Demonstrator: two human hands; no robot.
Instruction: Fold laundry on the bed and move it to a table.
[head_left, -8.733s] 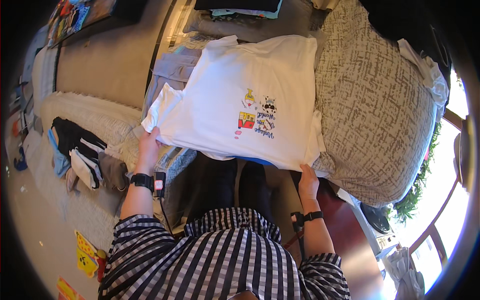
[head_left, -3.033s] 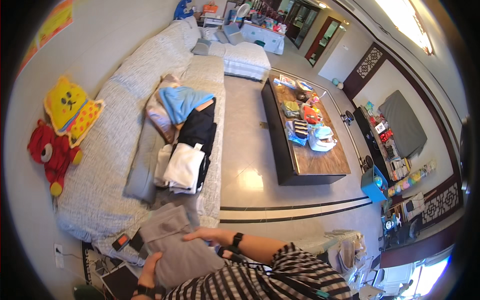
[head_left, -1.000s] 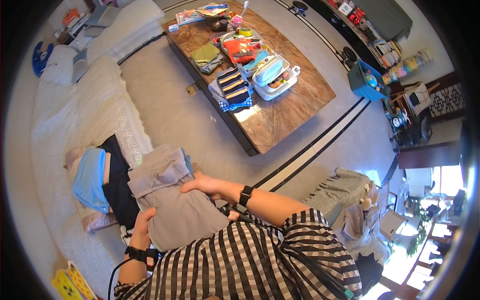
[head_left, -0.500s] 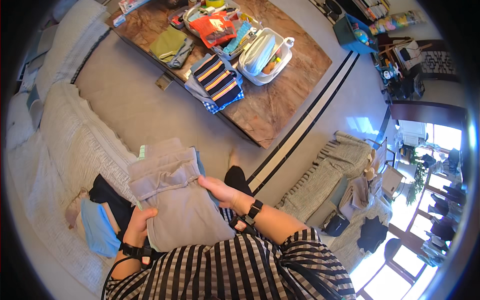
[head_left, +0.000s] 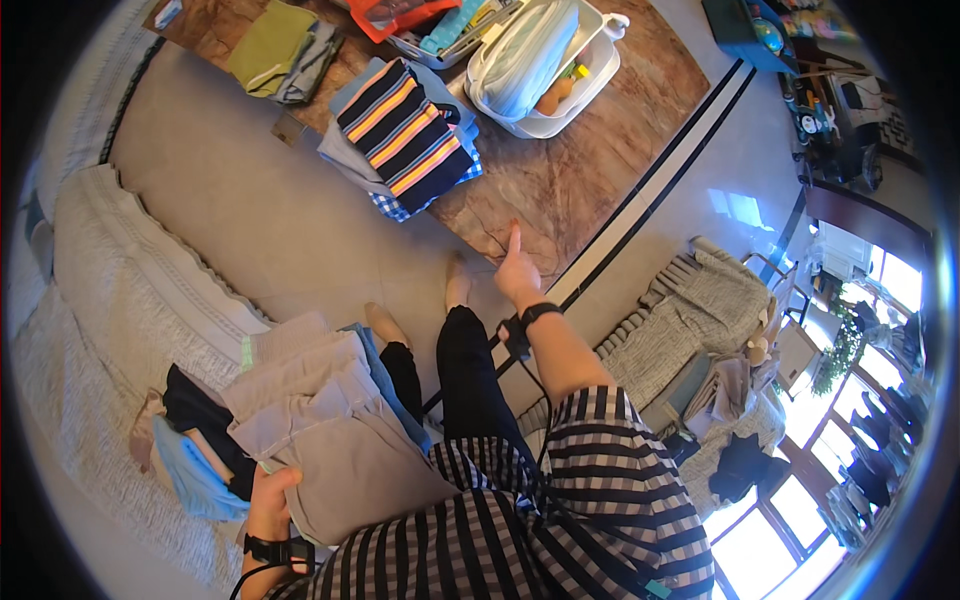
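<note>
A brown table (head_left: 560,215) on pale floor (head_left: 250,230) bore folded clothes (head_left: 405,130) and a white tub (head_left: 540,128); your left hand (head_left: 270,498) pinched grey garments (head_left: 360,470), your right hand (head_left: 518,275) spread, holding nothing.

Grey-beige folded clothes (head_left: 350,445) in a stack
I saw them softly creased, held in the left grip (head_left: 268,500), blue cloth (head_left: 400,400) peeking out along the right edge.

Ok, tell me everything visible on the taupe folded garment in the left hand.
The taupe garment is plain, soft-looking fabric, folded and lightly wrinkled, with a bunched fold across it. It tops a bundle; blue-grey cloth shows along its right edge. The left hand grips its left side, thumb on top. Its near end looks to lie against the checked shirt. Garment type isn't clear.
</note>
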